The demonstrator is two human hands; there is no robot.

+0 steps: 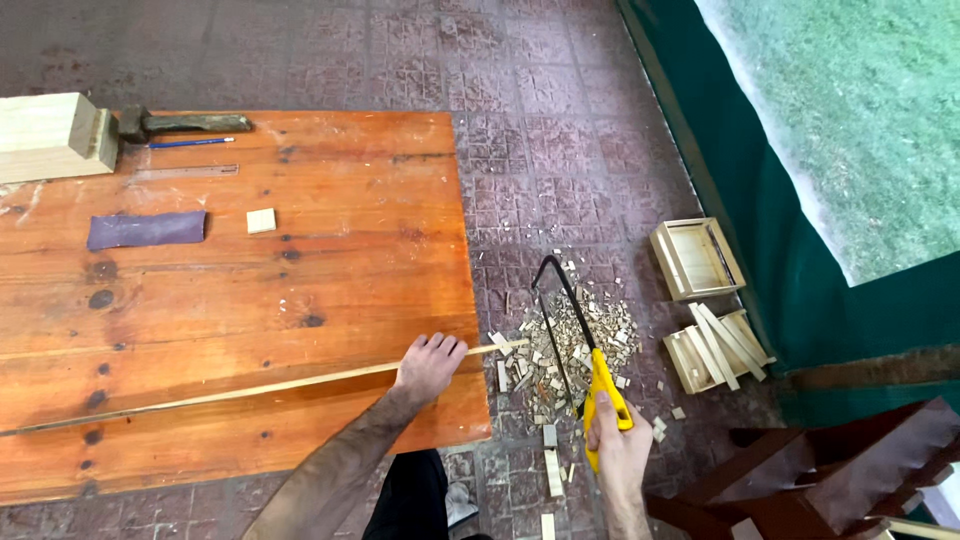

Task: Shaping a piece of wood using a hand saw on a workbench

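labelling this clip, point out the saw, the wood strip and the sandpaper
saw [600, 385]: head view, on its yellow handle
wood strip [250, 390]: head view, mid-length on the table
sandpaper [146, 229]: head view, middle of the sheet

A worn orange wooden table [300, 200] stands on patterned brick-red floor tiles [560, 150] beside green tarpaulin [800, 260].

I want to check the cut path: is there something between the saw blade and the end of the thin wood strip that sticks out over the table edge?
Nothing visible. The right hand holds the yellow-handled saw to the right of the strip. The left hand presses the strip on the table. Only open air over the offcut pile separates blade and strip end.
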